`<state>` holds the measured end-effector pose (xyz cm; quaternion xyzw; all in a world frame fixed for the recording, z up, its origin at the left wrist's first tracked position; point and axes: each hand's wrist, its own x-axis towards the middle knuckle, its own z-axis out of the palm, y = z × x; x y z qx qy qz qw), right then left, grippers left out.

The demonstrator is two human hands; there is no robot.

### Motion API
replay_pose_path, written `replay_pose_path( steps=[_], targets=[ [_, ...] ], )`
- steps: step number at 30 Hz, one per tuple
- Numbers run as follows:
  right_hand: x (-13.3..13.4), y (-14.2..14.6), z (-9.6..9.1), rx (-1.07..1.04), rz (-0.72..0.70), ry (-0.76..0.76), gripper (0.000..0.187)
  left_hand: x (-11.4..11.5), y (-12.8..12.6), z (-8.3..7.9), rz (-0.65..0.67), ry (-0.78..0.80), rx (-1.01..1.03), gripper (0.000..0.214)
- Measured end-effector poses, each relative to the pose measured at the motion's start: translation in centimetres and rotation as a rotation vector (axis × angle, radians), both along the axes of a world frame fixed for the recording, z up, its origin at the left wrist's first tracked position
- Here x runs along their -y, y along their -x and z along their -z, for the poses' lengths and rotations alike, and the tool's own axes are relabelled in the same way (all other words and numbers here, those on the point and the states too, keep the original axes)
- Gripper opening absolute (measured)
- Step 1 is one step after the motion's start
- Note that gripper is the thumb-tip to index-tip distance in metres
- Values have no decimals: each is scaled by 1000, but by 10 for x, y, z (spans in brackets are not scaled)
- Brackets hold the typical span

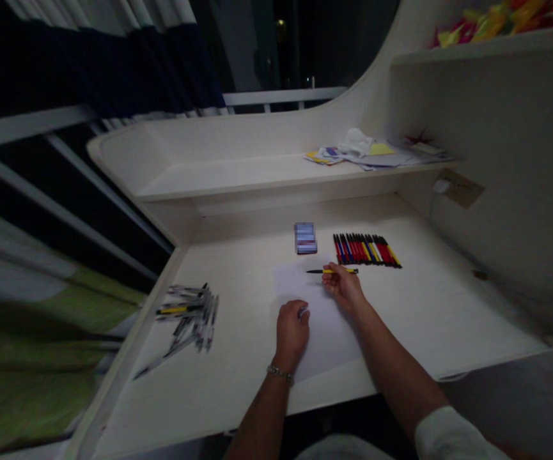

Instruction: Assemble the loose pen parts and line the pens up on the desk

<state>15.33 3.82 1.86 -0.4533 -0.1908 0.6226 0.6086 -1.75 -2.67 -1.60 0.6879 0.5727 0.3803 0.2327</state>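
A black-and-yellow pen lies nearly level in my right hand, pinched between thumb and fingers above the top part of a white sheet of paper. My left hand rests over the left side of the sheet, fingers curled in around a small, pale and dark item too blurred to name. Just beyond my right hand, several red, blue, yellow and white pens with black ends lie side by side in a row. Behind the sheet sits a phone with its screen lit.
At the desk's left, a loose heap of mostly clear pens has a yellow-and-black one on top. A raised shelf spans the back, bearing papers and a crumpled white tissue. A cable runs along the right wall.
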Motion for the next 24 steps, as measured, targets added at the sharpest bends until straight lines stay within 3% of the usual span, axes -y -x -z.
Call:
replay_pose_path(
  steps=[3,7,13,24],
  targets=[
    [-12,12,2,159,106,-29,36,0,1,1,-2,7,-16,24],
    [-24,22,9,227,-72,-1,48,0,1,1,1,9,-23,22],
    [-32,31,27,552,-104,-103,23,0,1,1,5,27,-16,22],
    [-28,45,37,809,-85,-146,15,0,1,1,5,22,17,24]
  ],
)
